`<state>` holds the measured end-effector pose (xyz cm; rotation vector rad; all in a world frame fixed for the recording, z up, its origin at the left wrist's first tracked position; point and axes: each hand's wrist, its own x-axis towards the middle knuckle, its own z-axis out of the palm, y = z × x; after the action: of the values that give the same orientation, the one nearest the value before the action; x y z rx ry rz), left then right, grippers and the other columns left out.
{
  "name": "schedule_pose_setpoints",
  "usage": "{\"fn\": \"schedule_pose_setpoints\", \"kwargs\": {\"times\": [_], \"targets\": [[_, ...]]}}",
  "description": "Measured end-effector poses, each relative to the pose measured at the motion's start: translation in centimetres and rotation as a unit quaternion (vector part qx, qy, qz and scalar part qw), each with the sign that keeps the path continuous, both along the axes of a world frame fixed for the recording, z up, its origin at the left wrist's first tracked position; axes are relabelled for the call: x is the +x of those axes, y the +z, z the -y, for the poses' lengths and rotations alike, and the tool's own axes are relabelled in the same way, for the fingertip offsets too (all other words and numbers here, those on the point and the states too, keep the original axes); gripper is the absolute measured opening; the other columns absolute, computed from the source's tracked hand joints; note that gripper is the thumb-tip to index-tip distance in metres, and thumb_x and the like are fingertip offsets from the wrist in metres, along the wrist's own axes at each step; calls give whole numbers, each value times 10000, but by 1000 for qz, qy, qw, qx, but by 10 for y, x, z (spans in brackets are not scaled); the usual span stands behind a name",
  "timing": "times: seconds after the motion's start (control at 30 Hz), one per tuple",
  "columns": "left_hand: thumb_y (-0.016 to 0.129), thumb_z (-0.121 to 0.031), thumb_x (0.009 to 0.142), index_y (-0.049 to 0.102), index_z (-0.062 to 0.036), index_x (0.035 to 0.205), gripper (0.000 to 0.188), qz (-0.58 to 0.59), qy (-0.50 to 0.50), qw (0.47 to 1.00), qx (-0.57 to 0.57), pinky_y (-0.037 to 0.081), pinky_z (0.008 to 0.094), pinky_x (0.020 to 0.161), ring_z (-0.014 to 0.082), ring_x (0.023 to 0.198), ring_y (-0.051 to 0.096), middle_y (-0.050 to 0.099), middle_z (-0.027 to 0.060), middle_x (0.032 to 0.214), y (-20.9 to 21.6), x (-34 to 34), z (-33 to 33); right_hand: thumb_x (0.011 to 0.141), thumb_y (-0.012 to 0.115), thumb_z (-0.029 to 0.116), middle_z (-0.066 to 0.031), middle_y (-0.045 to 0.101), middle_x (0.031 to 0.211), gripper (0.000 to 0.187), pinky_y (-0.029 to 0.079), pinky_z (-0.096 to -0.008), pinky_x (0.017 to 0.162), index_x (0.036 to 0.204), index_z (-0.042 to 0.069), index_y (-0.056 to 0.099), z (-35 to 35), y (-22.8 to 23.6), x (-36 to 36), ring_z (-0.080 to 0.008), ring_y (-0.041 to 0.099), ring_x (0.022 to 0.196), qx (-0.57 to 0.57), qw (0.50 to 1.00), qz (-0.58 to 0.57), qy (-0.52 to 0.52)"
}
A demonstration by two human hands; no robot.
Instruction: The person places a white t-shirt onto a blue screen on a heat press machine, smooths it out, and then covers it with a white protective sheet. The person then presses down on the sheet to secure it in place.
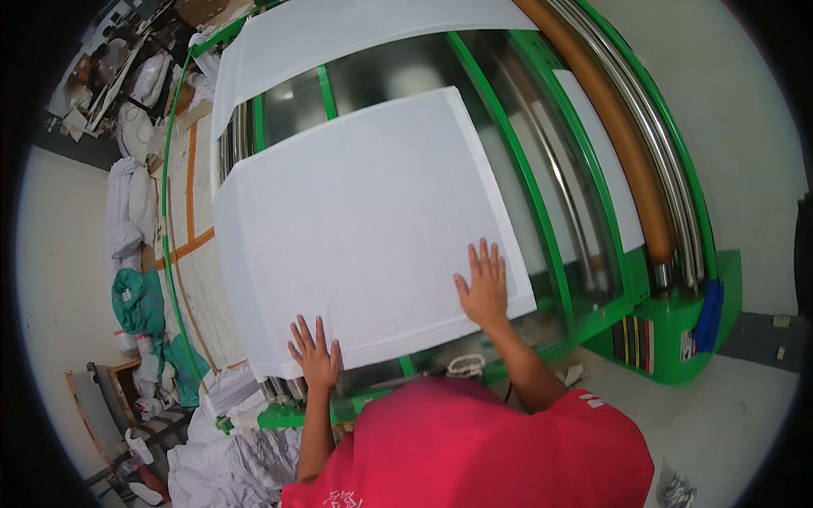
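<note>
A large white cloth [364, 212] lies spread over the metal bed of a green-framed roller machine [555, 254]. My left hand [317, 356] rests at the cloth's near edge toward its left corner, fingers spread. Near the right edge, my right hand [484, 284] lies flat on the cloth with its fingers stretched out. Neither hand grips anything. The cloth's left side reaches over the metal rollers at the machine's left. Its right edge stops short of a green bar.
Another white cloth [364, 38] lies across the machine's far side. A brown padded roller [614, 127] and steel rollers run along the right. Piled white fabric [233, 466] sits low at the left, with green cloth [138, 300] beyond. A green rod [168, 229] borders the left side.
</note>
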<state>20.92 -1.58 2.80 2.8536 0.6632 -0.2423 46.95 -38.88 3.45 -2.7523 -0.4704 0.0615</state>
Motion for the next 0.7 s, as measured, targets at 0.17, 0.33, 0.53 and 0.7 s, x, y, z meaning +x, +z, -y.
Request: {"fn": "schedule_pose_setpoints", "kwargs": {"times": [0.17,0.33,0.53,0.7], "targets": [[511,-567,1149,373,-320,1815,723,-1,12,1000,-19,30,762,1350,413,1786,13,62,124,1946,2,3,3,1135,621,432,-136,261,1898,775,155,-600,1418,1801,133,359,81,-17,-14,-393,183,1759,-49,998,28,11],[525,-598,1135,394,-365,1802,719,29,11,1000,2,21,781,1340,403,1787,22,88,94,1948,-1,2,14,1131,626,437,-159,268,1890,782,162,-600,1416,1796,122,362,88,-19,-16,-421,199,1749,-35,998,47,2],[538,-604,1125,404,-366,1798,726,44,12,999,16,26,776,1342,400,1787,36,99,89,1947,-5,-1,15,1134,627,459,-239,315,1850,773,190,-596,1409,1755,52,411,57,-16,-4,-444,229,1733,2,998,61,15],[552,-598,1120,398,-366,1801,736,46,11,999,21,30,780,1340,400,1787,40,101,93,1946,-6,-1,15,1171,571,484,-229,255,1880,794,148,-558,1424,1784,33,346,1,-21,74,-416,169,1758,35,998,42,40]]}}
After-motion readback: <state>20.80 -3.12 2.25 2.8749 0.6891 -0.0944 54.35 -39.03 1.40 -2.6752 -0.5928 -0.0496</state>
